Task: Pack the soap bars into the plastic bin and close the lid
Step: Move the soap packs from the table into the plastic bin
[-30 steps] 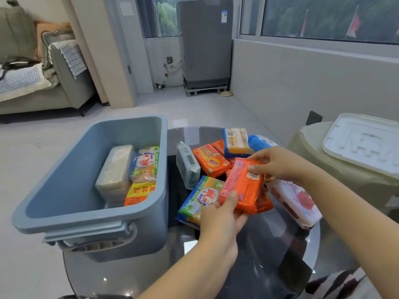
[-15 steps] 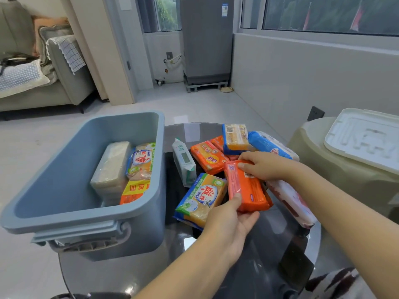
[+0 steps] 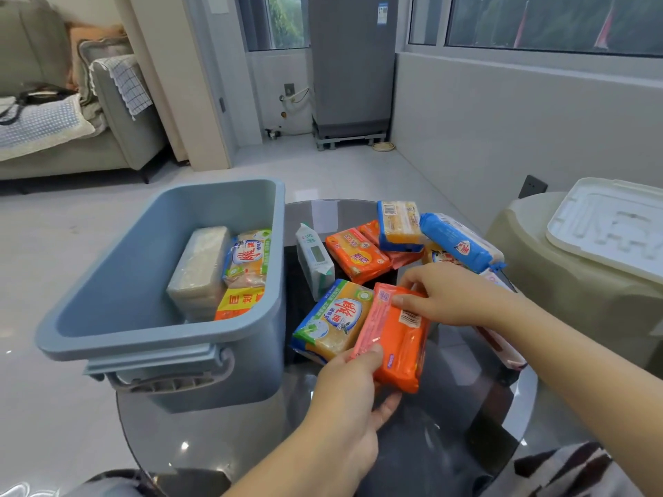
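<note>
An open blue-grey plastic bin (image 3: pixel 143 267) stands on the left of a round glass table (image 3: pixel 448 425), with three wrapped soap bars (image 3: pixel 247 260) at its right end. Right of the bin lies a loose pile of soap bars (image 3: pixel 355 252). Both hands hold one orange soap pack (image 3: pixel 398 338) just above the table. My left hand (image 3: pixel 348 399) grips its near end, thumb on top. My right hand (image 3: pixel 448 295) pinches its far end. A green-yellow bar (image 3: pixel 333 321) lies touching the pack's left side. The white lid (image 3: pixel 610 224) rests on a beige stool at the right.
A pale soap pack (image 3: pixel 502 346) lies partly under my right forearm near the table's right edge. The beige stool (image 3: pixel 574 299) stands close to the table on the right. Tiled floor, a sofa (image 3: pixel 71 138) and a grey appliance (image 3: pixel 351 66) lie beyond.
The orange pack has tilted and come nearer, its near end now in my left hand's grip. My right hand stays on its far end. The view has shifted slightly.
</note>
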